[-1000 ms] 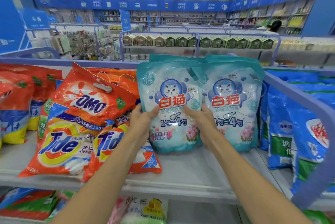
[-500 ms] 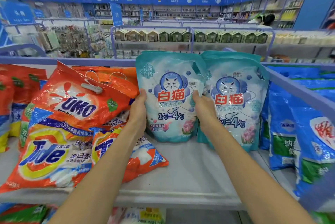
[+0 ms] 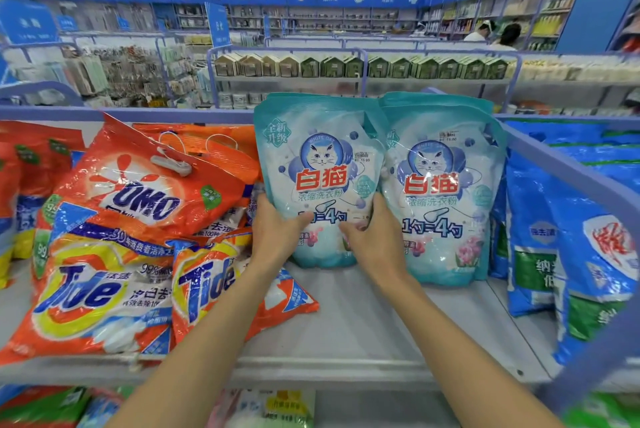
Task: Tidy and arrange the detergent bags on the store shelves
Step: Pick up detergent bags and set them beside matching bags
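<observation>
A teal cat-logo detergent bag (image 3: 320, 157) stands upright on the grey shelf (image 3: 363, 317). My left hand (image 3: 277, 232) grips its lower left edge and my right hand (image 3: 375, 237) grips its lower right edge, thumbs on the front. A second teal cat-logo bag (image 3: 446, 192) stands right beside it, touching. To the left, an orange OMO bag (image 3: 145, 192) lies tilted on top of two orange Tide bags (image 3: 100, 289), the smaller one (image 3: 221, 282) leaning by my left wrist.
Blue detergent bags (image 3: 554, 237) stand in a row at the right behind a purple rail (image 3: 588, 185). More orange bags (image 3: 20, 185) sit at the far left. A lower shelf (image 3: 263, 407) holds other packs. Two people stand far back right.
Both hands slid from the sides of the left teal bag down to its lower part. The bag now stands close against the right teal bag, further back on the shelf.
</observation>
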Motion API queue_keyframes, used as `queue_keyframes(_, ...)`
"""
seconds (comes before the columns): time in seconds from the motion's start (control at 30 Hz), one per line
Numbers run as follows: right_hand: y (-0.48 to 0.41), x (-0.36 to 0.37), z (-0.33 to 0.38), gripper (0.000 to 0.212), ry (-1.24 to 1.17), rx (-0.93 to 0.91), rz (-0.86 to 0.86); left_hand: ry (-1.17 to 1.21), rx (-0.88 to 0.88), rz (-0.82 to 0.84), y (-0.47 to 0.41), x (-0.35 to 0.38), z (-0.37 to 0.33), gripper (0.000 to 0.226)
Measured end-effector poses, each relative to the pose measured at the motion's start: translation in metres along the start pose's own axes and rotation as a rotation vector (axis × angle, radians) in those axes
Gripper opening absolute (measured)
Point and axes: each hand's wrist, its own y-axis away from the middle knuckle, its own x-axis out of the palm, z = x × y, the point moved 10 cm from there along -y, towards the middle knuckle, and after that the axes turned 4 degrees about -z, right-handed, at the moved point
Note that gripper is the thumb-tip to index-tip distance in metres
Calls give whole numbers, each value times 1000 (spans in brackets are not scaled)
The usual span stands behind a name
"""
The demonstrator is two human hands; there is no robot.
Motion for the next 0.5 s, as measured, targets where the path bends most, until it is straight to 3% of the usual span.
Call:
queue_keyframes(0.13,14,-53,-8,46,-24,-50,-111,-161,103,-165,34,-5,-21,87)
queue_keyframes(0.2,17,-99,-21,43,49,-42,-278,-203,171,-183,56,8,-35,86)
queue_keyframes(0.27,17,-140,-42,51,150,22,-400,-213,342,-130,84,37,-60,69)
queue_keyframes(0.3,15,-153,-54,61,184,92,-408,-182,385,-56,95,56,-69,56)
queue_keyframes(0.4,9,-157,-77,82,171,208,-277,-134,291,227,110,117,-65,35)
queue_keyframes(0.5,4,-147,-86,78,56,268,-189,-172,243,208,102,140,-57,37)
